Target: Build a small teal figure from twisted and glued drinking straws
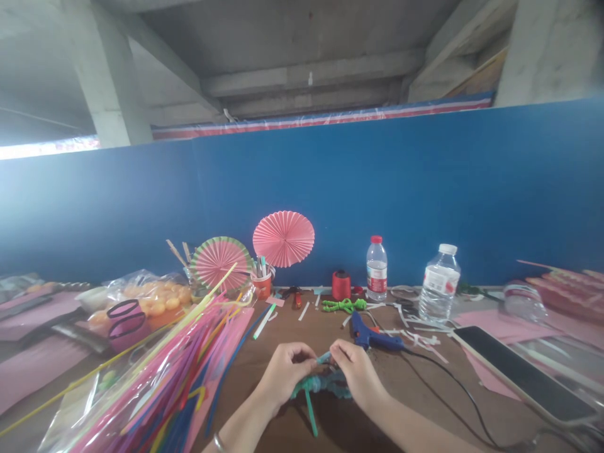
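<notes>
In the head view, my left hand [291,371] and my right hand [355,371] meet low in the middle, above the brown table. Both pinch a short light-blue length of pipe cleaner [324,358] that spans the small gap between my fingertips. Just below the hands is a fuzzy teal pipe-cleaner piece [325,384], partly covered by my fingers. From it a straight green stem [311,412] points down toward me. My right hand is nearest to a blue hot glue gun [372,333], which lies beyond it untouched.
Colourful pipe cleaners [174,371] in clear plastic fill the left side. A phone [523,371] lies at right, near the glue gun's cable [453,371]. Behind stand two water bottles [376,270], a red thread spool [341,285], a pen cup [262,286] and pink paper fans [283,239].
</notes>
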The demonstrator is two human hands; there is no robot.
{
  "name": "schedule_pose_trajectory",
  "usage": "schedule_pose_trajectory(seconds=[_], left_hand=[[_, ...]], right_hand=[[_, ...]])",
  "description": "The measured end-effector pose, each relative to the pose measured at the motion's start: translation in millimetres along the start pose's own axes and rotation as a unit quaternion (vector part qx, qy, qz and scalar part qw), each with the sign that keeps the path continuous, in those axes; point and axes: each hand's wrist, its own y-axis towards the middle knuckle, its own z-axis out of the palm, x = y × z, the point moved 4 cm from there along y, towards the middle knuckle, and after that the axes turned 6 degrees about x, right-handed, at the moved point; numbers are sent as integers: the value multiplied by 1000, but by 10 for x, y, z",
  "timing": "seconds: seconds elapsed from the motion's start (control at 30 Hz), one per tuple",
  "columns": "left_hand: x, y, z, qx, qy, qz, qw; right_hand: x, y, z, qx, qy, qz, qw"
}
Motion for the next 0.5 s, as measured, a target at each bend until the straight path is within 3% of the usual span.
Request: schedule_pose_trajectory(seconds=[0.17, 0.27, 0.4, 0.5], left_hand=[[93, 40, -83, -46, -68, -9, 997], [167, 80, -203, -96, -127, -9, 987], [224, 109, -383, -157, -195, 13, 968], [266, 113, -481, -197, -235, 19, 952]], right_hand=[[7, 68, -103, -40, 24, -23, 999], [-52, 146, -202, -67, -33, 2, 997], [-75, 171, -222, -10, -161, 25, 987], [-36, 88, -173, 55, -295, 45, 953]])
